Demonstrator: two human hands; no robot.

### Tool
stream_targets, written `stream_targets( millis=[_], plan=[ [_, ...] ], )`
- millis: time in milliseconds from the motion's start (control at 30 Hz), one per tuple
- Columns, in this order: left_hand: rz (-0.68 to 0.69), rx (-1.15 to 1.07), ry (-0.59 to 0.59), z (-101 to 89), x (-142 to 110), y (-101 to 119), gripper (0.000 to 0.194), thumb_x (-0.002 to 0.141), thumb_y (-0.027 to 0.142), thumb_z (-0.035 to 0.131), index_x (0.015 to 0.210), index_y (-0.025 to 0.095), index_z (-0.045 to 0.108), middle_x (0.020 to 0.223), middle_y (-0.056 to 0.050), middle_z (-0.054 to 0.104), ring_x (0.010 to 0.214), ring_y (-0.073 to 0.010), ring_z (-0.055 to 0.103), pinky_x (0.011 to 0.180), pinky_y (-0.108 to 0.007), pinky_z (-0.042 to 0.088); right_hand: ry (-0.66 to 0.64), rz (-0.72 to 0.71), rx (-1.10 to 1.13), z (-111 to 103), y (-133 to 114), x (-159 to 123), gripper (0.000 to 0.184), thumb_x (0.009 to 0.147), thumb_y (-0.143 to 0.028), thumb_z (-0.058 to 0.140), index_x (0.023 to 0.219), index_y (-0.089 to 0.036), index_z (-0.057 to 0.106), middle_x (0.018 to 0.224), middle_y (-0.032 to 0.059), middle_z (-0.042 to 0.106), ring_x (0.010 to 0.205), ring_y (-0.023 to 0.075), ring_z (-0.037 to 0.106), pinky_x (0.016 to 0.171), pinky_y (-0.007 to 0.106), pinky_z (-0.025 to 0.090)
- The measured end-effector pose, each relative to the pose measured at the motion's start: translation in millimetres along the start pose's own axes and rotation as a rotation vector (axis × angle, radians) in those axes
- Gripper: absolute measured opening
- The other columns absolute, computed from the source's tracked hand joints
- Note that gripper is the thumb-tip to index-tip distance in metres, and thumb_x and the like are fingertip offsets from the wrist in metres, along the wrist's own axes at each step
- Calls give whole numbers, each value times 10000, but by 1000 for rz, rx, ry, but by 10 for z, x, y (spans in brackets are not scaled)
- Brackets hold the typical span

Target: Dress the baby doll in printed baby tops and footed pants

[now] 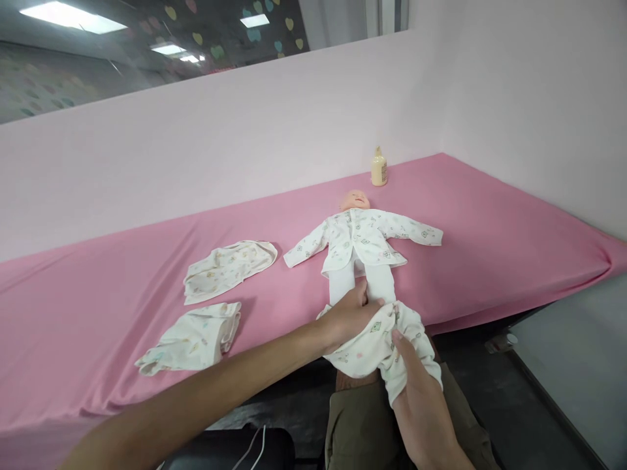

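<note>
The right hand (424,405) grips bunched patterned trousers (360,352), thumb on top; the left hand (350,320) has its fingers clutched on their upper edge. They sit at the worktop's (494,228) near edge, hiding the feet of the doll (362,245). This lies lengthwise near to far, head pointing away. To the left lie a folded cloth (191,339) and, farther, another patterned cloth (228,267); beyond the head stands a bottle (379,168).
</note>
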State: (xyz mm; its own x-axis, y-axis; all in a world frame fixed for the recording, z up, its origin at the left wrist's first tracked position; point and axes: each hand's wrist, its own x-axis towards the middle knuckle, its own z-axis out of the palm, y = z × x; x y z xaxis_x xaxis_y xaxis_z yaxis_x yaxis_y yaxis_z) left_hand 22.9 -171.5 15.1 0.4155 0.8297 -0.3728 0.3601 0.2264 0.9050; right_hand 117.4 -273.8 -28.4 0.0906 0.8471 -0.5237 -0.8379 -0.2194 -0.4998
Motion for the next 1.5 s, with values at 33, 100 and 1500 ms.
stream_targets(
  millis=[33,100,1500],
  plan=[
    [-13,63,-16,-27,-94,16,519,876,473,564,1294,166,538,1238,-157,623,1180,-310,575,961,-463,482,-10,-6,5,44,-46,1,677,785,-271,699,1419,-253,464,1305,13,634,1269,226,541,1113,337,417],
    [22,204,-37,-59,-307,6,550,891,509,524,1346,199,519,1366,-140,556,1301,-310,488,1036,-461,438,-22,-30,20,67,-94,2,689,804,-306,699,1438,-264,434,1323,8,621,1250,199,557,1100,311,422],
    [801,1224,343,432,-424,-835,438,916,189,446,1329,65,523,1413,-266,464,1333,-370,441,997,-484,511,-123,12,69,-197,100,45,574,771,-328,749,1319,-300,579,1273,6,650,1297,200,510,1119,380,404]
  ],
)
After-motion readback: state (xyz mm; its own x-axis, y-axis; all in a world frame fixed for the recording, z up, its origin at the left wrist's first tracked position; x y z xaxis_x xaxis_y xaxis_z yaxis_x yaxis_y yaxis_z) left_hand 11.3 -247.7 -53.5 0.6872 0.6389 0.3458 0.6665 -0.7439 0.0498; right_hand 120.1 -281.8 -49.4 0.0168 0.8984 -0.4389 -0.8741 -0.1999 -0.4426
